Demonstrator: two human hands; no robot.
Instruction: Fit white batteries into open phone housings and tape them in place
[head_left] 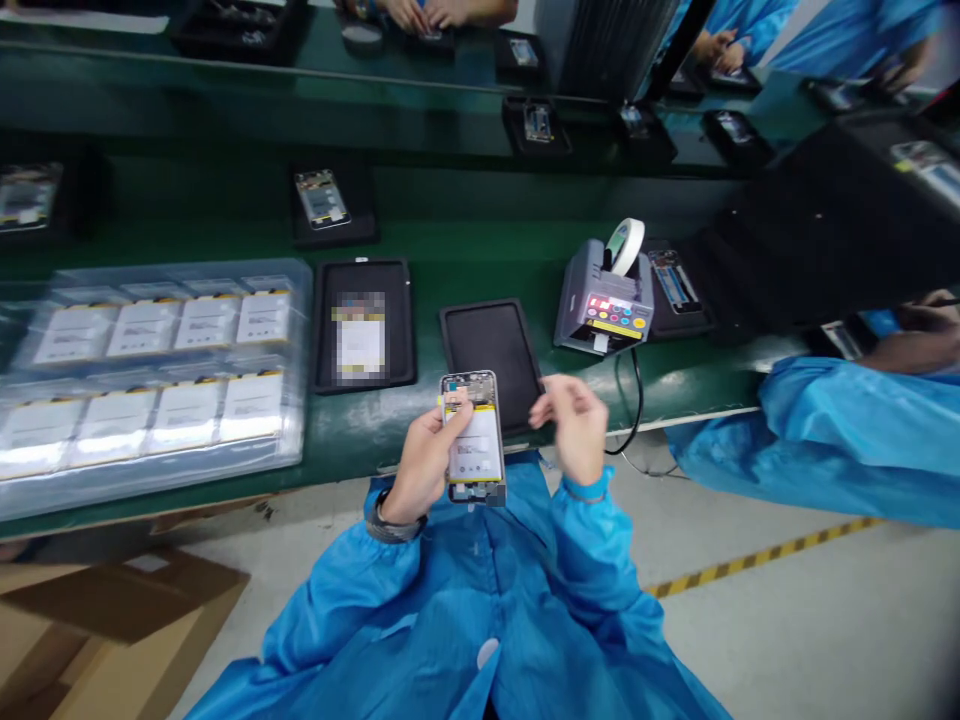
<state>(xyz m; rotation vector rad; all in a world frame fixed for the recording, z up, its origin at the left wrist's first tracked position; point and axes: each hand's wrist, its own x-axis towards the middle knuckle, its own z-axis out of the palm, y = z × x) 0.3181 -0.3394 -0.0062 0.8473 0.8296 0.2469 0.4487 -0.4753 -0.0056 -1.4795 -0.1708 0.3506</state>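
Note:
My left hand (431,455) grips an opened smartphone (480,450) by its left edge, thumb over its upper part. Inside the phone, a white battery (477,447) fills the middle, with circuit boards above and below it. My right hand (574,420) hangs apart from the phone, to its right, slightly blurred. Its fingers are curled into a pinch; what they hold, if anything, is too small to make out. Just behind the phone a black tray (491,345) lies on the green bench. A grey tape dispenser (606,300) with a white tape roll (624,247) stands beyond my right hand.
Left on the bench (427,285), a clear plastic tray (296,420) holds several white batteries. Beside it, another black tray (322,360) carries a pixelated item. Phones in black trays line the back. A co-worker's sleeve (825,440) reaches in from the right. A cardboard box (180,640) sits lower left.

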